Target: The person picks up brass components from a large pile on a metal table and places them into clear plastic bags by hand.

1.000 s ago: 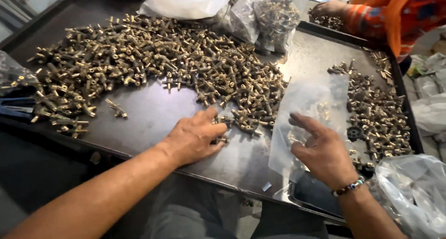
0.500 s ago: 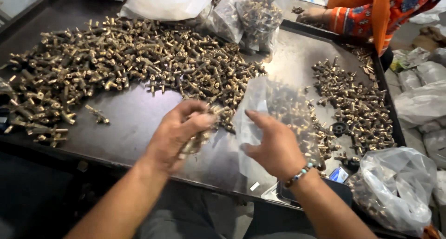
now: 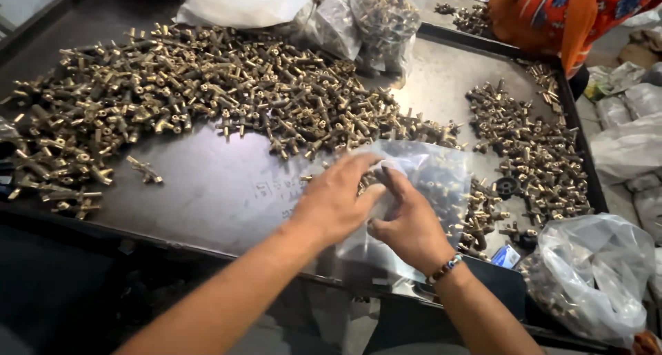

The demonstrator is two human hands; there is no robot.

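Nearest to me, my left hand (image 3: pixel 336 202) and right hand (image 3: pixel 408 224) meet over the front edge of the dark metal tray (image 3: pixel 227 196). My right hand, a beaded bracelet (image 3: pixel 447 267) at its wrist, pinches the clear plastic bag (image 3: pixel 441 182) between thumb and curled fingers, holding its mouth up. My left hand lies right against the right one at the bag's opening, fingers bent and bunched over the mouth; I cannot tell whether they enclose any fittings. The bag rests on the tray just ahead of both hands, with a few small brass fittings visible through the film. To the right of it, near the tray edge, sits a crumpled clear bag of parts (image 3: pixel 593 279). One stray fitting (image 3: pixel 143 170) lies alone on the bare metal to the left. Beyond, a broad heap of brass fittings (image 3: pixel 207 100) spreads across the left and middle of the tray, and a smaller heap (image 3: pixel 534 148) occupies the right side. Farthest off, filled clear bags (image 3: pixel 376 20) and a white bag (image 3: pixel 241 3) stand at the back, beside another person's orange sleeve (image 3: pixel 572 13).
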